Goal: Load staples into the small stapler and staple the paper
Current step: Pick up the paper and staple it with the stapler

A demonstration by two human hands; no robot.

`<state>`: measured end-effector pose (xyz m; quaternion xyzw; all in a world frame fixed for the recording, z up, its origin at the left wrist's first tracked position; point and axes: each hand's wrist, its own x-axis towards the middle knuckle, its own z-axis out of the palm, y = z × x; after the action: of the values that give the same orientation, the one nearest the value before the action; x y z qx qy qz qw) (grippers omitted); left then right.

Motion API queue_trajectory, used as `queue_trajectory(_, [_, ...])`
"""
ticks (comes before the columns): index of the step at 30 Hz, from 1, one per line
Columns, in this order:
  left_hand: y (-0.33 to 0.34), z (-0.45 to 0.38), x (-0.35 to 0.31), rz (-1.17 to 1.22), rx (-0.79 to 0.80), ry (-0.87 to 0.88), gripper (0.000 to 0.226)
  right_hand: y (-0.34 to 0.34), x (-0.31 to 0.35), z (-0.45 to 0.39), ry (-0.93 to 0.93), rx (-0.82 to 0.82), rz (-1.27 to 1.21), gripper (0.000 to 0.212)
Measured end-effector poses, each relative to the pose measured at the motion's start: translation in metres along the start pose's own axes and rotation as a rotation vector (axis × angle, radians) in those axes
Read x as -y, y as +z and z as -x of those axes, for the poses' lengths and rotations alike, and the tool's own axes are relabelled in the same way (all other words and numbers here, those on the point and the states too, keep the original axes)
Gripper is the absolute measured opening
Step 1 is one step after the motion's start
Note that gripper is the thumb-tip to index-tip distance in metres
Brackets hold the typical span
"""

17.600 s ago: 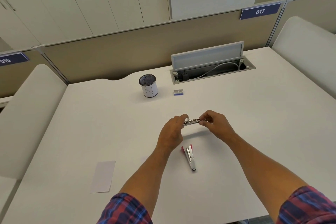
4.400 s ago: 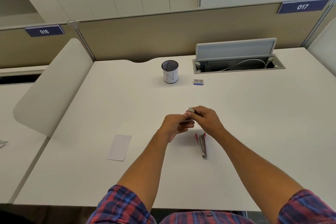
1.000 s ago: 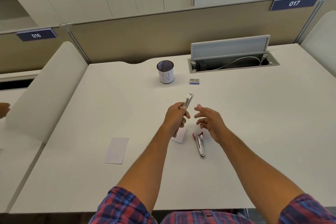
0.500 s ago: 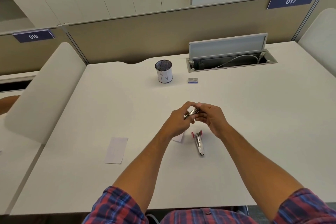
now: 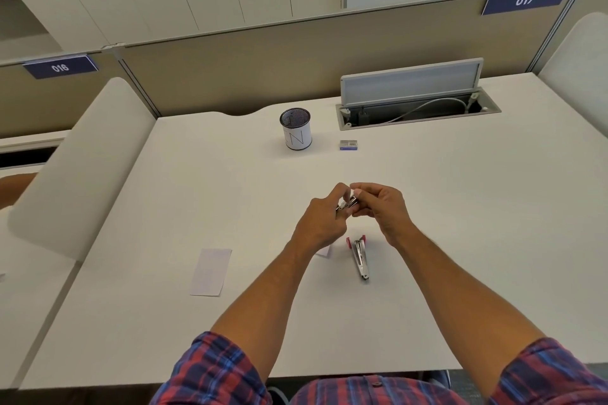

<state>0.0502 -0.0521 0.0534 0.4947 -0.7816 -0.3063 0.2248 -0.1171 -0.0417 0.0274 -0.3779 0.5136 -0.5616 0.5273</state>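
While working above the white counter (image 5: 460, 240), pinching a small silver metal stapler part (image 5: 348, 204) between left hand (image 5: 324, 223) and right hand (image 5: 383, 209), likely for loading, leaving the red-tipped silver stapler body (image 5: 359, 256) just below and the white paper slip (image 5: 211, 271) nearby.

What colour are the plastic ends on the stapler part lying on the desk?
Red, on the stapler part; the head view, the only one, shows it.

Stapler (image 5: 360, 258) shiny metal; desk (image 5: 460, 223) seemingly matt.
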Motion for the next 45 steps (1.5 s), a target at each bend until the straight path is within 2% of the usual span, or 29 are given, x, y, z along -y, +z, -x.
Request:
queue_trajectory(9, [0.004, 0.008, 0.001, -0.011, -0.076, 0.019, 0.009, -0.001, -0.001, -0.001, 0.011, -0.021, -0.022, 0.019])
queue_trajectory(12, [0.005, 0.008, 0.002, 0.095, -0.081, -0.033, 0.008, -0.004, -0.002, 0.0, 0.025, 0.001, -0.011, 0.02])
queue_trajectory(15, [0.005, 0.005, 0.005, 0.149, -0.042, -0.058, 0.012, -0.007, -0.004, 0.002, 0.036, 0.009, 0.003, 0.021])
queue_trajectory(18, [0.003, 0.001, 0.005, 0.092, 0.041, -0.041, 0.008, -0.009, -0.008, 0.005, 0.037, -0.001, -0.001, 0.022])
queue_trajectory(23, [-0.006, -0.004, 0.003, 0.099, 0.082, -0.019, 0.02, -0.009, -0.007, 0.008, -0.004, -0.008, -0.022, 0.021])
queue_trajectory(28, [-0.013, 0.0, 0.0, 0.433, 0.015, -0.18, 0.035, -0.008, 0.003, 0.001, -0.02, -0.015, -0.046, 0.021])
queue_trajectory(33, [-0.018, -0.003, 0.004, 0.532, 0.126, -0.248, 0.025, -0.014, 0.004, 0.001, -0.026, 0.0, -0.036, 0.021])
queue_trajectory(38, [-0.021, -0.001, 0.003, 0.672, 0.215, -0.328, 0.029, -0.012, 0.004, 0.003, -0.036, 0.026, -0.021, 0.02])
queue_trajectory(41, [-0.028, -0.001, 0.008, 0.721, 0.254, -0.384, 0.032, -0.015, 0.005, 0.003, -0.038, -0.069, 0.033, 0.017])
queue_trajectory(45, [-0.035, -0.001, 0.016, 0.855, 0.166, -0.408, 0.031, -0.023, 0.003, 0.002, -0.052, -0.203, 0.113, 0.013])
